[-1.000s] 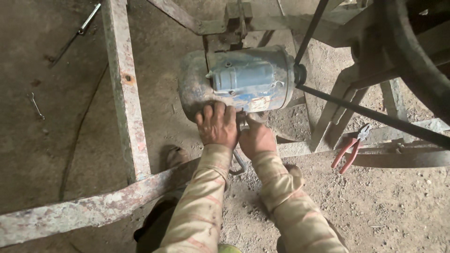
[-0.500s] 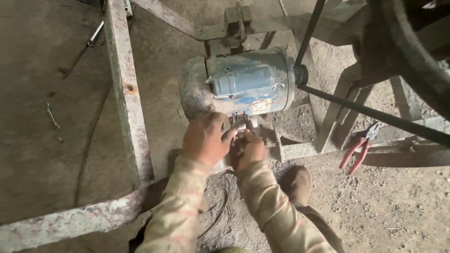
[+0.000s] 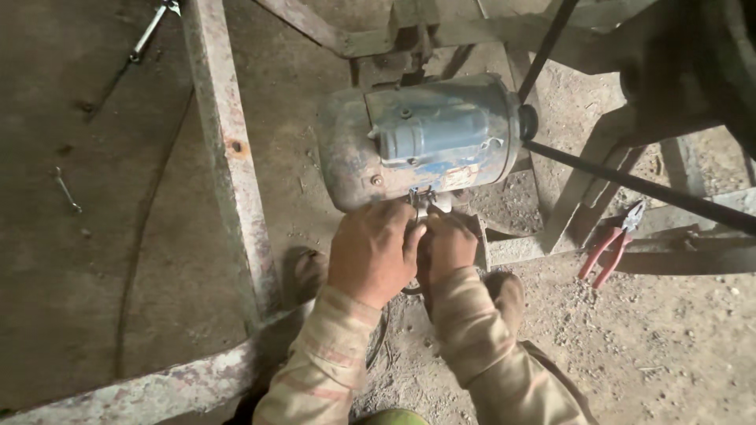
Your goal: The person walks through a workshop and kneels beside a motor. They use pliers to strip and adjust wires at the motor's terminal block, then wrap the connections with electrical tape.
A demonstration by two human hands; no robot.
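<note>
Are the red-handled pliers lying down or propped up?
Propped: the pliers lean with jaws up on the metal frame rail, handles on the dirt.

Pale rectangular label [image 3: 459, 177] on motor [image 3: 425, 138]

View from above onto a dirt floor. Two hands meet just below a blue-grey motor [image 3: 421, 142] lying on its side. The left hand [image 3: 372, 253] and right hand [image 3: 447, 245] touch each other, fingers curled around a small metal part [image 3: 423, 200] at the motor's underside; what the fingers pinch is hidden. Both sleeves are striped tan. A black belt [image 3: 630, 182] runs from the motor's right end. A rusty pale frame bar [image 3: 228, 149] stands left of the motor. Red-handled pliers [image 3: 610, 245] lie on the ground, well right of the hands. A wrench [image 3: 150, 31] lies top left.
</note>
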